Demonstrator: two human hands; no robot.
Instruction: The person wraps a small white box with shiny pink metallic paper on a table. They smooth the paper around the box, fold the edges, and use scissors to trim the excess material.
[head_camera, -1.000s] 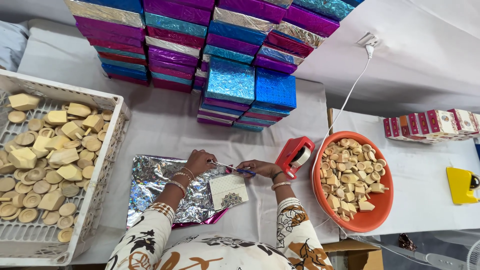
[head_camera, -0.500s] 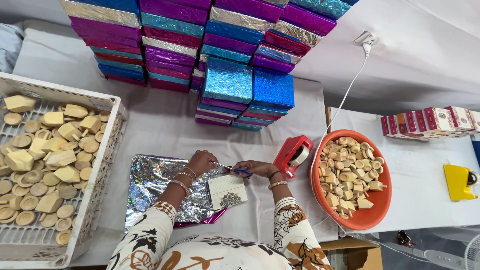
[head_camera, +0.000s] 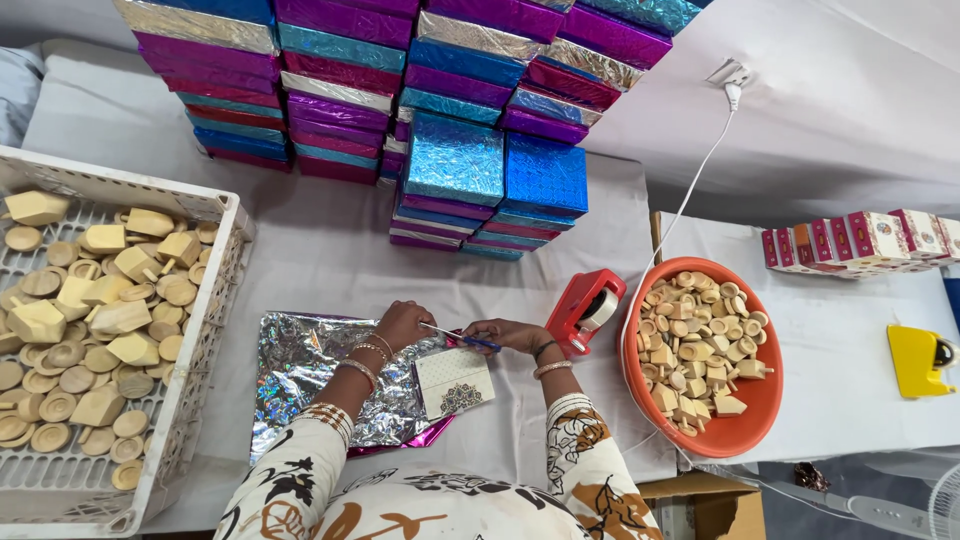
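Both forearms are reaching forward over the white-covered table (head_camera: 330, 250), wrists bent inward so the hands are meeting above a sheet of silver foil wrap (head_camera: 300, 370). Left hand (head_camera: 403, 323) is resting curled on the foil's far edge, fingers closed and pressing down; whether it is pinching the foil cannot be made out. Right hand (head_camera: 510, 335) is closed around the blue handles of a pair of scissors (head_camera: 460, 338), blades pointing toward the left hand. A small cream patterned box (head_camera: 455, 382) is lying on the foil's near right corner, just below both hands.

The scissor tips are disappearing under the left hand's fingers. A red tape dispenser (head_camera: 585, 310) is sitting just beside the right hand. The crate of wooden pieces (head_camera: 95, 330) is running off the left edge.
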